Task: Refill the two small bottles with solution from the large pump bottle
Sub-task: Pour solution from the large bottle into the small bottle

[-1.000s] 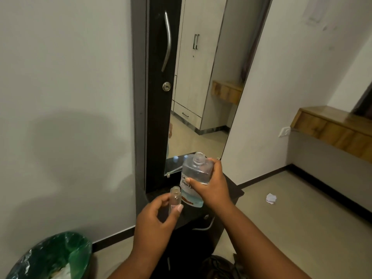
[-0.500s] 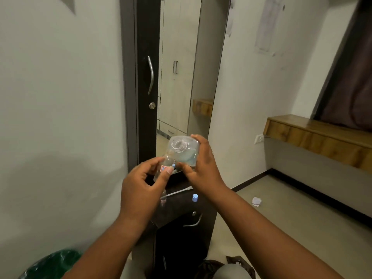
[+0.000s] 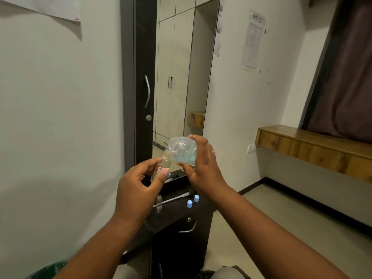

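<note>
Right hand (image 3: 203, 164) grasps tilted large bottle (image 3: 184, 151), mouth at 8 o'clock over small bottle (image 3: 161, 170) pinched by left hand (image 3: 138, 186).

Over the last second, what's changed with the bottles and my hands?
The right hand has lifted the large clear bottle of blue liquid off the black cabinet and tipped it, neck toward the small clear bottle, which the left hand has raised to meet it. Both grips are unchanged. The second small bottle, pump tube and two blue caps lie on the cabinet.
</note>
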